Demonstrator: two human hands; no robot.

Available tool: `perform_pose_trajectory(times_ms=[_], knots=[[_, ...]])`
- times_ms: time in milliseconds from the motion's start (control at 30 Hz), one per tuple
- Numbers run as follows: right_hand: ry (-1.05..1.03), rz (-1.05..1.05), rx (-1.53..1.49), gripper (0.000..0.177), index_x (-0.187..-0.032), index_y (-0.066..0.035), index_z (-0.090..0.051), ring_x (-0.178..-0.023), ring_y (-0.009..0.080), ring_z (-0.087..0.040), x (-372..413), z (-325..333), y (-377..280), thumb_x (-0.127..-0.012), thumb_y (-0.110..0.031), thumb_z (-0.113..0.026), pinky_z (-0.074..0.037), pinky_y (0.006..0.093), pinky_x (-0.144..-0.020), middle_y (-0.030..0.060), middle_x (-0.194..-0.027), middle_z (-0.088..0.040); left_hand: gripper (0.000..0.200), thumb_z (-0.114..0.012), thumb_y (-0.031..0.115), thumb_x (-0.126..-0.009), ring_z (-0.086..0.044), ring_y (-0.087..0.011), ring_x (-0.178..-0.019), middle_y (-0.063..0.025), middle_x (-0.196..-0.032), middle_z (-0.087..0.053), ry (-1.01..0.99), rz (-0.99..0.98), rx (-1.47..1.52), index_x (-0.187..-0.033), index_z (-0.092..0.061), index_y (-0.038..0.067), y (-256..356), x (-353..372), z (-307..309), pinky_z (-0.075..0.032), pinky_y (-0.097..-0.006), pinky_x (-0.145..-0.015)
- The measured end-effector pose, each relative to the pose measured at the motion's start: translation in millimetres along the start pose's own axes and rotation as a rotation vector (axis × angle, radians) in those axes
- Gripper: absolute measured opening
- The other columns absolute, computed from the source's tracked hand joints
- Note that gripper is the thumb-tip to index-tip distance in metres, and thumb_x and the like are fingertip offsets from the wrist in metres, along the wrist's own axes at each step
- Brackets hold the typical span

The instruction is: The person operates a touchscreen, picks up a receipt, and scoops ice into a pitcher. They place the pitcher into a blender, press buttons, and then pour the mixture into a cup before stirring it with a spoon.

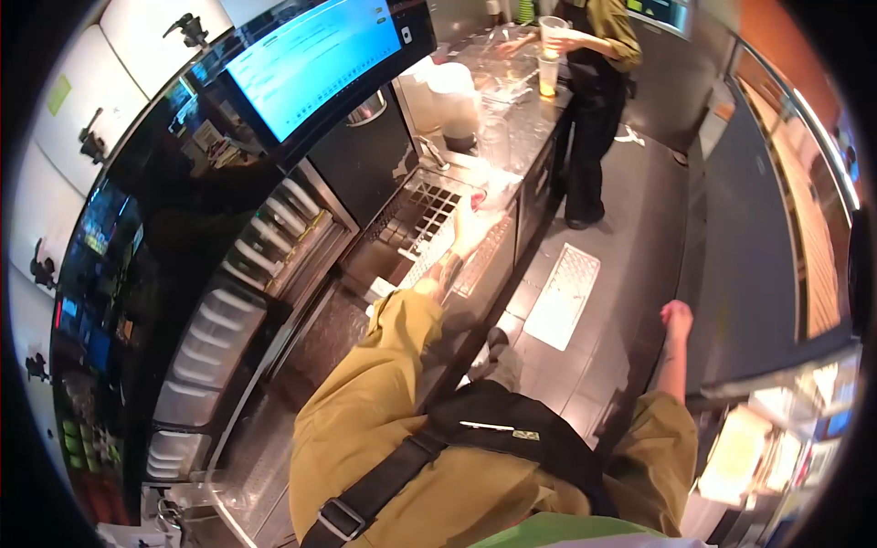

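Observation:
My left hand (470,226) reaches forward over the metal counter, beside a drain grid (429,215). Its fingers are curled in bright glare, close to a pale, shiny patch of counter; I cannot tell what is in them. A small tap (437,157) stands just beyond it. My right hand (677,315) hangs out at my right side above the floor, fingers curled in with nothing showing in them. It is near the dark panel of the right-hand counter (731,274).
A co-worker (594,82) stands ahead at the counter's far end, a hand at a clear cup (552,32). Another cup (547,80) holds yellow liquid. White containers (452,96) stand behind the tap. A lit screen (315,64) hangs upper left. A metal plate (563,297) lies in the floor.

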State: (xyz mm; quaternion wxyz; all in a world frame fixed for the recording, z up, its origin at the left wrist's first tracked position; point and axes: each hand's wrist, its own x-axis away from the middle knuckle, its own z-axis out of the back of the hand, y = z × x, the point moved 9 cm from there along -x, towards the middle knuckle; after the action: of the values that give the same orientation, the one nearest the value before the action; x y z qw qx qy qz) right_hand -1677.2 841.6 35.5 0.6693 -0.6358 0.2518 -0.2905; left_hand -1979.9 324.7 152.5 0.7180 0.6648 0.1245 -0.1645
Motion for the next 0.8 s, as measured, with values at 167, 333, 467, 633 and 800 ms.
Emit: perform_pose_trajectory(times_ms=[167, 333, 467, 633, 800], knots=[[-0.048, 0.154, -0.17, 0.013, -0.093, -0.007, -0.061, -0.059, 0.0052, -0.052, -86.7, -118.3, -99.7, -0.09, -0.019, -0.058, -0.042, 0.0174, -0.055, 0.0008, -0.072, -0.061, 0.12, -0.092, 0.036, -0.044, -0.047, -0.0347, -0.112, -0.0224, -0.123, -0.046, 0.22, -0.147, -0.348, -0.138, -0.026, 0.001, -40.9, -145.7, -8.6, -0.039, -0.0417, -0.098], [-0.121, 0.049, -0.072, 0.01, -0.093, -0.006, -0.06, -0.067, 0.0054, -0.054, -160.7, -250.1, -79.5, -0.089, -0.016, -0.06, -0.044, 0.0181, -0.062, 0.0006, -0.078, -0.06, 0.121, -0.09, 0.032, -0.047, -0.056, -0.0295, -0.093, -0.0205, -0.115, -0.052, 0.111, 0.096, -0.187, -0.142, -0.019, 0.006, -89.4, -185.3, -51.8, -0.049, -0.0388, -0.081], [-0.502, 0.349, -0.117, 0.011, -0.097, -0.001, -0.058, -0.075, 0.0078, -0.056, -160.2, -419.8, -203.1, -0.088, -0.007, -0.06, -0.046, 0.0205, -0.068, 0.003, -0.084, -0.06, 0.117, -0.09, 0.025, -0.047, -0.051, -0.0277, -0.116, -0.0181, -0.119, -0.054, 0.262, 0.129, -0.11, -0.14, -0.024, 0.005, -101.8, -187.3, -34.5, -0.042, -0.039, -0.098], [-0.99, 0.735, -0.329, 0.021, -0.103, 0.005, -0.055, -0.077, 0.0113, -0.057, -78.0, -580.2, -348.5, -0.082, 0.002, -0.059, -0.049, 0.0235, -0.068, 0.0091, -0.095, -0.059, 0.094, -0.091, 0.029, -0.049, -0.057, -0.0206, -0.105, -0.0116, -0.114, -0.058, 0.386, 0.174, 0.006, -0.125, -0.042, 0.003, -35.9, -167.2, 62.5, -0.046, -0.0345, -0.094], [-1.047, 1.263, -0.58, 0.052, -0.117, 0.005, -0.05, -0.062, 0.0116, -0.058, 26.5, -620.4, -478.6, -0.067, 0.006, -0.062, -0.048, 0.0214, -0.059, 0.019, -0.119, -0.058, 0.071, -0.089, 0.028, -0.054, -0.061, -0.0176, -0.096, -0.0114, -0.104, -0.064, 0.391, 0.415, -0.058, -0.112, -0.057, 0.004, -71.3, -154.2, 146.9, -0.049, -0.0333, -0.088]])
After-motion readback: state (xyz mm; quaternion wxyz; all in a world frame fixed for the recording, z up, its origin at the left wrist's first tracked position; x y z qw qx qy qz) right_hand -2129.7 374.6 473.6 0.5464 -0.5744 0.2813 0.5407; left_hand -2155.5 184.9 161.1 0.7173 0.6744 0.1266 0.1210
